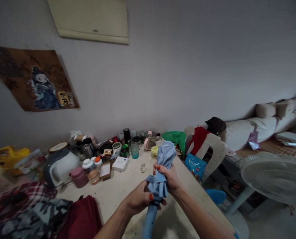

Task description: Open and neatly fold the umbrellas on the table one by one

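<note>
A light blue folded umbrella [165,156] is held over the table, its blue handle toward me and its gathered cloth pointing away. My left hand [141,198] is wrapped round the lower part of the cloth, near the top of the handle. Higher up, my right hand [168,175] grips the cloth from the right side, thumb on top. Both hands are closed on the umbrella, and some folds stick out loosely between them.
On the cream table [123,189] stand a kettle [63,166], a pink jar [78,177], a white box [120,163], a teal glass [135,151] and several bottles. Dark red cloth [84,217] lies front left. A fan [274,176] stands right.
</note>
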The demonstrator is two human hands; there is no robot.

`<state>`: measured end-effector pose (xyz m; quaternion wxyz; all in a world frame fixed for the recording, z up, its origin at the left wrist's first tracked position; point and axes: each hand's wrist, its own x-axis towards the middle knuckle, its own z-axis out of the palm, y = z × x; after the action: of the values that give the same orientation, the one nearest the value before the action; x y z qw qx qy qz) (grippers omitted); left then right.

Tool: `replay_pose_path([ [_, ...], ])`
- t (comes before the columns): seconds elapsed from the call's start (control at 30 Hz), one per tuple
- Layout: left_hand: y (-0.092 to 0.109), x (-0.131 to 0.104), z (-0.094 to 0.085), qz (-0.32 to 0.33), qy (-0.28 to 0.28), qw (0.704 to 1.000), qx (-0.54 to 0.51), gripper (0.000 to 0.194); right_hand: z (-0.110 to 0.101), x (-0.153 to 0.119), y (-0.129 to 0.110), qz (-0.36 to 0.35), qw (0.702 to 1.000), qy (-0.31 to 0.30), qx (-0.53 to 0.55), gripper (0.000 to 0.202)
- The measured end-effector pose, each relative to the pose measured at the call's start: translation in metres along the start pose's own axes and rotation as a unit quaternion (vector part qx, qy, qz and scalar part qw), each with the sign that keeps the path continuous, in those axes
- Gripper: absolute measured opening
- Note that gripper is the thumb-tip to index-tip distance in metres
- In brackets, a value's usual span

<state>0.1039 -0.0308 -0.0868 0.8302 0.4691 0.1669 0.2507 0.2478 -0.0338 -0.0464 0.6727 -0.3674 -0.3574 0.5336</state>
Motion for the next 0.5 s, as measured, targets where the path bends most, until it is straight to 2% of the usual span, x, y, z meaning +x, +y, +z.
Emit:
replay_pose_path([
  [0.07,-0.001,0.003,0.001,0.007,0.01,1.0,-0.022,0.061,0.003,-0.002,-0.003,0.015,0.999,-0.035,0.019,0.028],
  [0.13,-0.003,0.006,0.004,0.026,0.049,0.998,-0.031,0.048,0.002,-0.001,-0.003,0.011,0.999,-0.033,0.016,0.028],
  [0.2,-0.003,0.006,0.007,0.067,0.09,0.994,-0.008,0.039,-0.001,0.001,0.0,-0.002,1.0,-0.001,-0.008,0.03],
  [0.27,0.0,0.003,0.011,0.111,0.139,0.981,0.077,0.036,-0.004,0.003,0.004,-0.015,0.998,0.044,-0.048,0.033],
  [0.33,0.002,-0.002,0.016,0.142,0.199,0.946,0.211,0.044,-0.005,0.004,0.008,-0.032,0.991,0.088,-0.098,0.035],
  [0.4,0.004,-0.006,0.022,0.138,0.268,0.894,0.331,0.064,-0.003,0.002,0.008,-0.052,0.981,0.12,-0.145,0.034],
  [0.47,0.005,-0.006,0.03,0.125,0.319,0.851,0.398,0.074,0.001,-0.001,0.005,-0.071,0.972,0.131,-0.182,0.034],
  [0.5,0.006,-0.004,0.033,0.121,0.331,0.842,0.408,0.073,0.004,-0.002,0.003,-0.077,0.97,0.124,-0.193,0.036],
])
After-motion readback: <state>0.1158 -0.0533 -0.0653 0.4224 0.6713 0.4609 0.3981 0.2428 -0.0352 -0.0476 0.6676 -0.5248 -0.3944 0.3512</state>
